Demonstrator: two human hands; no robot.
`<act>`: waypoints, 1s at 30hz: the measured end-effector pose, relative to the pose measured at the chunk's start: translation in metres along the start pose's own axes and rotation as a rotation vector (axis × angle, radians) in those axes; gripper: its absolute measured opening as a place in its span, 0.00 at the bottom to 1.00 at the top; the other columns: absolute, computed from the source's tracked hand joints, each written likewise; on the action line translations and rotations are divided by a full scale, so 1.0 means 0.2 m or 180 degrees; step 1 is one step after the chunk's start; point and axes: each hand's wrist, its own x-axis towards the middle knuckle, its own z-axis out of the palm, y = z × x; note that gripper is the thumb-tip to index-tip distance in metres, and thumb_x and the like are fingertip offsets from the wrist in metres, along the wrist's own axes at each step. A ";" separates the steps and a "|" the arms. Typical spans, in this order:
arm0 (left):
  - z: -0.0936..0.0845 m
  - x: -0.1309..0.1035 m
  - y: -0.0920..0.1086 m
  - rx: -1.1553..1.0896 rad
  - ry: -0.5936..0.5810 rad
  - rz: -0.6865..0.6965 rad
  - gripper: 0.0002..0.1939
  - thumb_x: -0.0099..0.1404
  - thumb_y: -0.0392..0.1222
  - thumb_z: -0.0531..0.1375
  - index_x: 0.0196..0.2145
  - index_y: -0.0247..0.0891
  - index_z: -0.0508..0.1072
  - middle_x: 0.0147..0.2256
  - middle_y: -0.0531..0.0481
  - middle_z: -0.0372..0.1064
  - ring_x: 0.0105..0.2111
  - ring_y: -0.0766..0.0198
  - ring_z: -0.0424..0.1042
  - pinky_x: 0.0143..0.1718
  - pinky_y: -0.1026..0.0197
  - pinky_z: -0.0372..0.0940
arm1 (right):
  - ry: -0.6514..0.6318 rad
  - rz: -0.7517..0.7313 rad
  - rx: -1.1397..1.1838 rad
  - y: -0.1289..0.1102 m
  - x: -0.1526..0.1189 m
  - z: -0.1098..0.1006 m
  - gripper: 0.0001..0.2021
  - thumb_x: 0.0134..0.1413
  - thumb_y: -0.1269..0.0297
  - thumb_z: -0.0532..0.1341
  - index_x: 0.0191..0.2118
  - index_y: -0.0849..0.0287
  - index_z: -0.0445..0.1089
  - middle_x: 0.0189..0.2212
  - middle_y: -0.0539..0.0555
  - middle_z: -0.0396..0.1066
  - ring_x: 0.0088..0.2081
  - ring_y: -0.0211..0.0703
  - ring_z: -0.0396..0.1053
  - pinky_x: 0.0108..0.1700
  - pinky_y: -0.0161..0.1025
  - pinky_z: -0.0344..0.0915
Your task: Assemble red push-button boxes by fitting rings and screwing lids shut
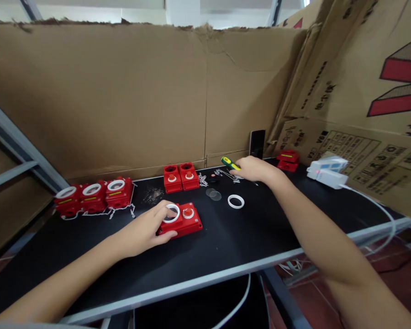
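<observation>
My left hand rests on the left part of a red box, its fingers around a white ring on top. An orange-red knob shows on the box's right part. Farther right, my right hand is closed on a green and yellow screwdriver, above some small white cords and metal bits. A loose white ring lies between the hands, beside two clear discs.
Three red boxes with white rings stand at the left, two red boxes at the back. A phone leans against the cardboard wall. More red parts and a white device with a cable are at the right.
</observation>
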 end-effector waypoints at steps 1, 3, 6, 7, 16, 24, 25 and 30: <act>0.00 0.00 0.00 0.0002 0.0003 0.0007 0.12 0.82 0.50 0.63 0.57 0.44 0.69 0.64 0.38 0.73 0.56 0.48 0.81 0.61 0.47 0.77 | -0.0187 -0.0044 -0.0033 -0.01 -0.01 0.00 0.16 0.75 0.54 0.67 0.44 0.63 0.86 0.41 0.66 0.87 0.42 0.57 0.84 0.41 0.43 0.66; 0.00 0.00 0.00 0.0002 0.0002 0.0020 0.12 0.82 0.50 0.63 0.56 0.45 0.69 0.63 0.38 0.74 0.55 0.49 0.82 0.61 0.48 0.77 | -0.0558 -0.0118 -0.0061 -0.02 -0.03 0.01 0.14 0.72 0.55 0.71 0.38 0.61 0.85 0.34 0.61 0.85 0.36 0.52 0.83 0.40 0.42 0.66; 0.00 0.00 0.00 0.0004 0.0025 0.0034 0.12 0.82 0.49 0.63 0.56 0.45 0.69 0.63 0.39 0.74 0.54 0.50 0.82 0.60 0.49 0.77 | -0.0894 -0.0181 -0.0065 -0.04 -0.04 0.03 0.15 0.68 0.56 0.74 0.31 0.59 0.82 0.26 0.56 0.82 0.30 0.48 0.80 0.39 0.41 0.68; 0.00 0.00 0.00 0.0007 0.0040 0.0038 0.12 0.81 0.49 0.63 0.56 0.45 0.69 0.63 0.39 0.74 0.53 0.49 0.82 0.60 0.49 0.78 | -0.0882 -0.0191 -0.0076 -0.04 -0.04 0.03 0.16 0.67 0.55 0.75 0.30 0.59 0.82 0.26 0.56 0.82 0.30 0.49 0.81 0.39 0.41 0.69; 0.00 0.00 -0.01 0.0029 0.0066 0.0123 0.12 0.83 0.49 0.63 0.57 0.46 0.68 0.62 0.40 0.74 0.52 0.51 0.82 0.58 0.50 0.78 | 0.0932 -0.0243 0.0031 0.04 0.08 0.07 0.16 0.81 0.66 0.56 0.55 0.58 0.83 0.58 0.65 0.84 0.58 0.57 0.81 0.52 0.44 0.73; 0.01 0.00 -0.01 0.0074 0.0095 0.0158 0.12 0.82 0.50 0.63 0.57 0.46 0.68 0.62 0.39 0.75 0.50 0.51 0.83 0.57 0.50 0.78 | 0.0761 -0.0718 0.0089 0.04 0.21 0.25 0.08 0.73 0.71 0.68 0.49 0.55 0.87 0.50 0.59 0.86 0.52 0.53 0.83 0.51 0.42 0.74; 0.01 0.00 -0.01 0.0077 0.0097 0.0159 0.12 0.82 0.50 0.63 0.57 0.46 0.69 0.62 0.39 0.75 0.51 0.51 0.83 0.57 0.50 0.79 | 0.0702 -0.0764 0.0070 0.04 0.22 0.27 0.08 0.72 0.70 0.70 0.49 0.55 0.88 0.50 0.59 0.86 0.52 0.53 0.84 0.52 0.42 0.74; 0.00 0.00 0.00 0.0078 0.0075 0.0105 0.13 0.82 0.50 0.63 0.57 0.45 0.69 0.62 0.38 0.75 0.51 0.50 0.83 0.59 0.49 0.78 | 0.0500 -0.0801 -0.0031 0.02 0.25 0.32 0.07 0.75 0.67 0.70 0.50 0.56 0.88 0.53 0.63 0.85 0.56 0.59 0.84 0.54 0.46 0.77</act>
